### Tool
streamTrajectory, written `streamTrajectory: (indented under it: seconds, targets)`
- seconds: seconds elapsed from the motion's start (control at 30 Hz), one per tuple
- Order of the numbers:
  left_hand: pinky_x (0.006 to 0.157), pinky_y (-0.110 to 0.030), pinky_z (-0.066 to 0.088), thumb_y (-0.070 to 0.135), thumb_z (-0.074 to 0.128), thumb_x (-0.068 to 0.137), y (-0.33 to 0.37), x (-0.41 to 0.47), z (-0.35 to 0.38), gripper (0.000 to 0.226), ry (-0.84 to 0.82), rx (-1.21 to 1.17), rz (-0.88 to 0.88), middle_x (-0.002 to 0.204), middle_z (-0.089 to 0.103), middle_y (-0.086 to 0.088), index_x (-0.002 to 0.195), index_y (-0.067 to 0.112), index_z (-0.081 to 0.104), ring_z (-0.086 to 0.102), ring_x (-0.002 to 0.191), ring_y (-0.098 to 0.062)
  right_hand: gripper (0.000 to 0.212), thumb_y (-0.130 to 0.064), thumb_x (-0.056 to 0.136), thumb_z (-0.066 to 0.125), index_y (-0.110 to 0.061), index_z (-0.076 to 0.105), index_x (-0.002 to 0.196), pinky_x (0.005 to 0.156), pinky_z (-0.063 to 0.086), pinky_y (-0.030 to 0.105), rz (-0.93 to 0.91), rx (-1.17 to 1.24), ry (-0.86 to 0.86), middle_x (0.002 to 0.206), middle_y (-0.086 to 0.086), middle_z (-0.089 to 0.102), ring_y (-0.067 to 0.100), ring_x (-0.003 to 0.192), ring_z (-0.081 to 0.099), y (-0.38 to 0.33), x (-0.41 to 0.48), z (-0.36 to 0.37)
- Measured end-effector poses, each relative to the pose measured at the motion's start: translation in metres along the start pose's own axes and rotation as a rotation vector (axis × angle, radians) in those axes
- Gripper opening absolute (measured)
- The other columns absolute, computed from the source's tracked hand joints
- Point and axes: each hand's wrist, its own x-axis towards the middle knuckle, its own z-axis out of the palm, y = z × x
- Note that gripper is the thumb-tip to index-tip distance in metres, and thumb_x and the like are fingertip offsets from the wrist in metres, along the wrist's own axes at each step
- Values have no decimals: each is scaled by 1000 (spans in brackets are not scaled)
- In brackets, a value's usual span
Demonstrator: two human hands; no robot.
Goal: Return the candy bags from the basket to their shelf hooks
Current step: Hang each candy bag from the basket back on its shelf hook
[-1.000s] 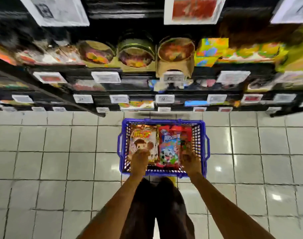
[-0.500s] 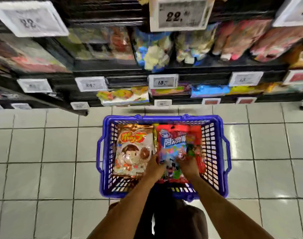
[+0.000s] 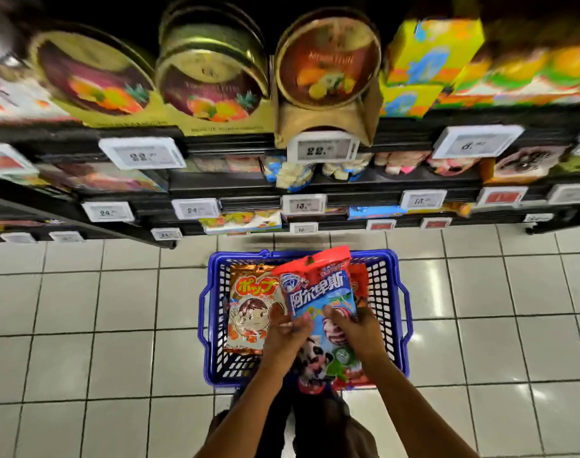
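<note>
Now one red-blue bag (image 3: 318, 292) pinched in two grips, left hand (image 3: 287, 338) and right hand (image 3: 356, 332).

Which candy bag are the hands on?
The red-and-blue cow-print bag: left hand and right hand both grip its lower half. The orange cartoon-face bag lies flat beside it in the basket.

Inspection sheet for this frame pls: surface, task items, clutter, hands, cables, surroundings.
Surface: white tiled floor, glossy, with light glare.
Job's things: blue plastic mesh basket on the floor; red-and-blue plastic candy bag held tilted over it; orange foil candy bag with a cartoon face lying inside, left side; red bag partly hidden beneath, right side.
Clutter: nothing seen.
Hands: left hand and right hand both grip the red-and-blue bag's middle.
Cables: nothing seen.
Surroundings: dark shelves with round fruit-print tins, yellow boxes, white price tags; hooks cannot be made out.
</note>
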Motion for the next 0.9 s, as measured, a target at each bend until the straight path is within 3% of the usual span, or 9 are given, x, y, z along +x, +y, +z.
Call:
streamTrajectory:
  seconds: [0.1, 0.2, 0.3, 0.37, 0.43, 0.5, 0.6, 0.77, 0.9]
  targets:
    - [69, -21, 56, 3, 73, 82, 50, -59, -26, 27, 49, -100, 119, 95, 71, -24, 99, -10, 57, 73, 80, -16, 51, -53, 59, 86, -13, 74, 89, 70, 60, 39, -92, -7, -50, 85, 3, 77, 23, 80, 75, -59, -59, -4]
    - [73, -26, 58, -14, 65, 80, 109, -119, -47, 38, 81, -258, 230, 103, 65, -18, 105, 5, 44, 71, 76, -9, 35, -14, 68, 88, -8, 69, 97, 71, 56, 39, -192, 71, -97, 91, 11, 76, 23, 79, 72, -122, -120, 0]
    - [76, -32, 59, 1, 84, 67, 176, -185, -78, 56, -44, -304, 347, 103, 73, -12, 113, 12, 55, 72, 82, -16, 56, 17, 73, 71, -1, 52, 123, 73, 56, 25, -310, 155, -216, 99, 4, 76, 15, 86, 72, -198, -190, 11]
    - [74, -30, 59, 4, 86, 57, 218, -225, -100, 66, -86, -302, 404, 97, 77, -7, 117, 7, 59, 73, 84, -19, 49, 12, 83, 64, -1, 49, 128, 70, 53, 13, -364, 183, -289, 93, -12, 77, 1, 82, 71, -246, -233, 16]
    - [75, -28, 59, 12, 84, 53, 261, -265, -122, 70, -64, -329, 485, 94, 77, -5, 118, 4, 58, 73, 82, -17, 35, -6, 92, 60, -20, 52, 124, 65, 47, 2, -436, 233, -302, 95, -28, 69, -17, 76, 64, -302, -278, 18]
    - [80, -31, 59, 28, 93, 45, 298, -299, -145, 86, -40, -336, 557, 95, 77, -3, 120, 6, 57, 73, 83, -17, 29, -8, 94, 58, -25, 52, 116, 71, 42, -2, -599, 214, -228, 103, -29, 61, -25, 80, 57, -357, -314, 24]
    - [86, -40, 56, 49, 97, 27, 343, -338, -180, 110, -9, -330, 664, 100, 76, -7, 120, 7, 56, 70, 90, -24, 41, -8, 91, 57, -5, 48, 130, 85, 46, 11, -900, 229, -133, 110, -3, 63, -8, 95, 60, -434, -365, 37]
    - [70, -25, 58, 47, 97, 36, 412, -380, -244, 102, -62, -312, 825, 101, 77, -4, 121, 9, 55, 74, 88, -18, 63, -21, 79, 78, -31, 47, 133, 81, 48, 11, -1210, 247, -42, 117, -4, 63, -1, 98, 64, -539, -443, 73]
    - [70, -24, 57, 39, 95, 43, 461, -395, -296, 93, -64, -305, 960, 101, 77, 0, 122, 12, 54, 74, 88, -15, 53, -12, 77, 80, -22, 59, 125, 95, 46, 21, -1484, 50, 153, 118, -1, 61, 5, 111, 59, -601, -484, 102]
